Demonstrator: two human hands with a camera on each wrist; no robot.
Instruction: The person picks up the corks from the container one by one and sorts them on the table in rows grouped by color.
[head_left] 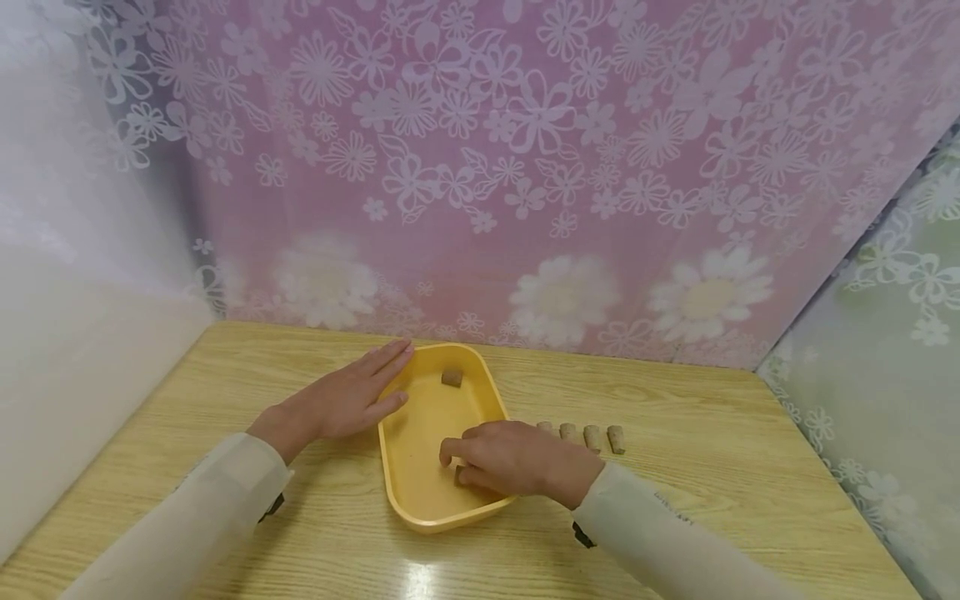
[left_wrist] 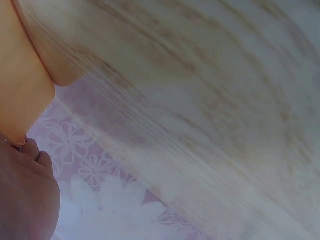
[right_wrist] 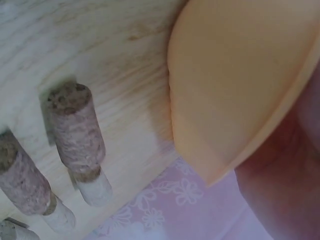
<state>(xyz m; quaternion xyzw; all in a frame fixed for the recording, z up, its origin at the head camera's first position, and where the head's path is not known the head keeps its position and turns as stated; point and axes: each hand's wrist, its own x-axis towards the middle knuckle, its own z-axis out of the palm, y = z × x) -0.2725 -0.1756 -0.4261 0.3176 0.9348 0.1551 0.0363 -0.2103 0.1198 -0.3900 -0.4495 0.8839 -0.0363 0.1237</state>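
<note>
A yellow plastic basin (head_left: 420,417) stands on the wooden table. My left hand (head_left: 348,400) rests against its left rim, fingers straight and pointing away from me. Over the right side and down into the basin reaches my right hand (head_left: 510,457), its fingers bent. Thumb and forefinger pinch a cork (head_left: 458,476) near the basin floor, mostly hidden by the hand. Another cork (head_left: 452,378) lies at the basin's far end. In the right wrist view, the basin wall (right_wrist: 230,85) hides the right fingertips.
To the right of the basin, several corks (head_left: 616,439) are lined up on the table (head_left: 697,467); the right wrist view shows corks (right_wrist: 77,127) lying end to end. A pink flowered curtain (head_left: 480,167) hangs behind the table, with a pale sheet (head_left: 82,292) along the left.
</note>
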